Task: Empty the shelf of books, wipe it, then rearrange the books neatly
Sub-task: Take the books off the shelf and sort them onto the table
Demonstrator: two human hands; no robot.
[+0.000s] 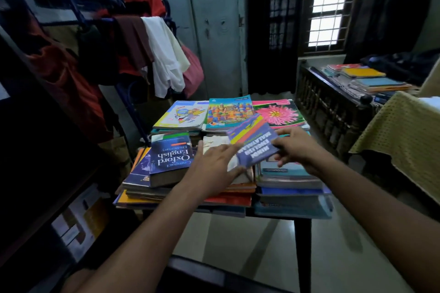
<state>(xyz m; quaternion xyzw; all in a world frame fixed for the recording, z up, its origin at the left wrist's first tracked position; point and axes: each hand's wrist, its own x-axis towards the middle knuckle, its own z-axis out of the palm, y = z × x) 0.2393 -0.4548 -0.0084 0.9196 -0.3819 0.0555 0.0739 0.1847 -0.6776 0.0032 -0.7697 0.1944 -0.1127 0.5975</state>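
Head view: right hand (298,147) fingers pinch the blue dictionary (253,143), tilted above stacked books on the worktop (302,217); left hand (214,162) fingers lie spread, steadying its near edge; best lowered flat, edges squared with the pile beneath.

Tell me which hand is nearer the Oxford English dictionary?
Left. The left hand lies just beside the Oxford English dictionary; the right hand is farther off, holding the purple Hindi-English-Malayalam book.

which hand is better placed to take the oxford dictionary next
Left. The left hand lies open right beside the Oxford dictionary, while the right hand grips the purple dictionary.
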